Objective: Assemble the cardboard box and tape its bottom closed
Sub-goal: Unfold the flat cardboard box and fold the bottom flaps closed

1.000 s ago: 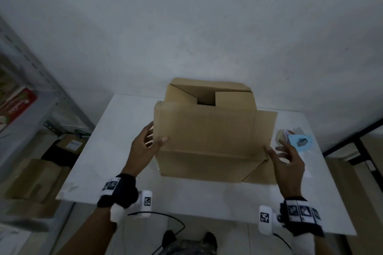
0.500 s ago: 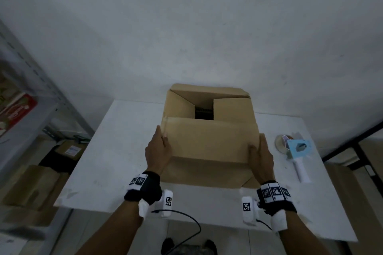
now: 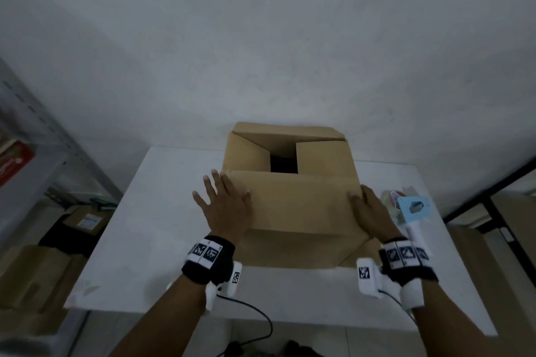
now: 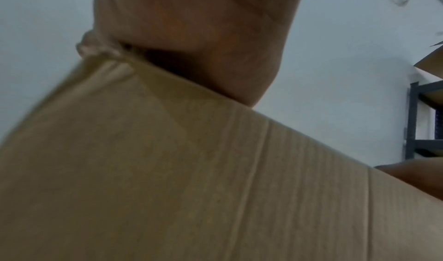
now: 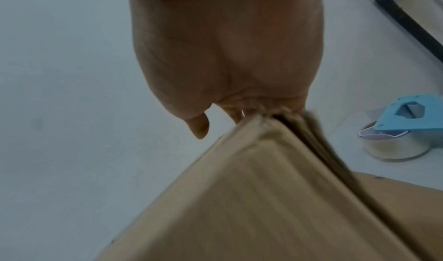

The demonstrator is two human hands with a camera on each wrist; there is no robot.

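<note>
A brown cardboard box stands on the white table. Its near flap is folded down over the top, and a dark gap stays between the side flaps behind it. My left hand lies flat on the flap's left end with the fingers spread. My right hand sits over the flap's right corner, thumb on top and fingers bent down over the edge. The left wrist view shows my palm on the cardboard. In the right wrist view my right hand caps the box corner, its fingers hidden behind it.
A blue tape dispenser with a white handle and a clear roll lies on the table right of the box, close to my right hand; it also shows as the dispenser. A metal shelf and floor cartons stand at the left.
The near flap went from standing upright to folded down over the box top. Both hands moved from its side edges onto its ends, and my left fingers have spread out flat.
</note>
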